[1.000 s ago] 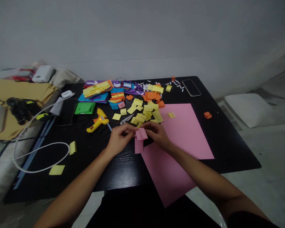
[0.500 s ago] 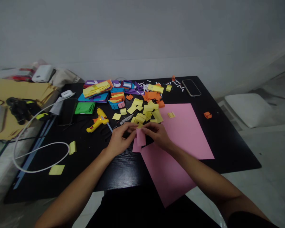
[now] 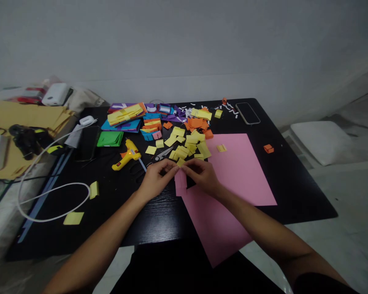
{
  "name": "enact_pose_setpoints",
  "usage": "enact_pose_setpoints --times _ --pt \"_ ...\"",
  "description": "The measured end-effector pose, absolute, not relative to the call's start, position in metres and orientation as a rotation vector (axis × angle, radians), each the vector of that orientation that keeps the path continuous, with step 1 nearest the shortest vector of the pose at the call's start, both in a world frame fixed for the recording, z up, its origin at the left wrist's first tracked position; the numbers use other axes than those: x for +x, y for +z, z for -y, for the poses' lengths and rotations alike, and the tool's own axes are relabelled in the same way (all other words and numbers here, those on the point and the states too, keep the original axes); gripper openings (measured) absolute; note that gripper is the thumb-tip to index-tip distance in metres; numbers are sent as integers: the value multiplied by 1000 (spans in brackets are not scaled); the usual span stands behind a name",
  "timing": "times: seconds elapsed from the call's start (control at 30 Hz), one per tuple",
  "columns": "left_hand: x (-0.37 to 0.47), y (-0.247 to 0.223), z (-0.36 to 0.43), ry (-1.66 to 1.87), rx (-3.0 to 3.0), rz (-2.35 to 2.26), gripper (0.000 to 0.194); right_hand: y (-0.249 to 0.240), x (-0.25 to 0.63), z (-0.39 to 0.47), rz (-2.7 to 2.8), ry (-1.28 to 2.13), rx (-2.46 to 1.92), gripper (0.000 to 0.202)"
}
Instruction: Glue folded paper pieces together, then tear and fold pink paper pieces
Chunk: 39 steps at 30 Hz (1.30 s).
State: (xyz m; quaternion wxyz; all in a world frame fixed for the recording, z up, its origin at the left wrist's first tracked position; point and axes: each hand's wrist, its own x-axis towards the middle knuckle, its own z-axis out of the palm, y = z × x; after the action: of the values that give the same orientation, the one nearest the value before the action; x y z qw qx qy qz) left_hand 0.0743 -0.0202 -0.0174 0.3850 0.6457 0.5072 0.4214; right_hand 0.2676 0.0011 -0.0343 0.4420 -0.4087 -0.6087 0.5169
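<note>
Between my left hand [image 3: 158,178] and my right hand [image 3: 203,174] is a small folded pink paper strip [image 3: 180,188]. Thumbs and fingertips of both hands pinch its upper end. It hangs down over the black table, beside the corner of a large pink sheet [image 3: 216,228]. Just beyond my fingertips shows a yellow paper piece [image 3: 180,162]; whether I touch it I cannot tell. A heap of folded yellow paper pieces [image 3: 184,152] lies right behind my hands. Scissors [image 3: 164,153] rest partly under that heap, near my left hand.
A yellow glue gun [image 3: 127,156] lies left of my hands. Behind are green paper pieces [image 3: 109,139], orange pieces [image 3: 195,123] and stacked coloured paper [image 3: 125,115]. A white cable [image 3: 53,221] loops at left. A phone [image 3: 247,113] lies at the far right of the black table [image 3: 300,192].
The pink strip has turned between my fingers and its hanging parts now line up more closely. My hands have hardly moved, with the fingertips slightly nearer each other.
</note>
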Motion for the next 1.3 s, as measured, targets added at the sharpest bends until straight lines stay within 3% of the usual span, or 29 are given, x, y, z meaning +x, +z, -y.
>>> enact_pose_setpoints --times 0.23,0.4,0.63,1.0,1.3 --pt "69 -18 18 1146 1542 -1279 24 -30 271 -5 1483 1463 -976 32" --pt "63 -16 14 1303 1539 -1226 17 -34 270 -5 1464 1513 -902 29" --pt "65 -14 16 1322 1518 -1180 17 -32 269 -4 1531 1294 -974 19" --pt "69 -12 21 1296 1942 -1073 10 -28 273 -12 1398 1544 -1035 29" --pt "69 -15 21 1316 2088 -1143 7 -30 271 -5 1534 1240 -967 22"
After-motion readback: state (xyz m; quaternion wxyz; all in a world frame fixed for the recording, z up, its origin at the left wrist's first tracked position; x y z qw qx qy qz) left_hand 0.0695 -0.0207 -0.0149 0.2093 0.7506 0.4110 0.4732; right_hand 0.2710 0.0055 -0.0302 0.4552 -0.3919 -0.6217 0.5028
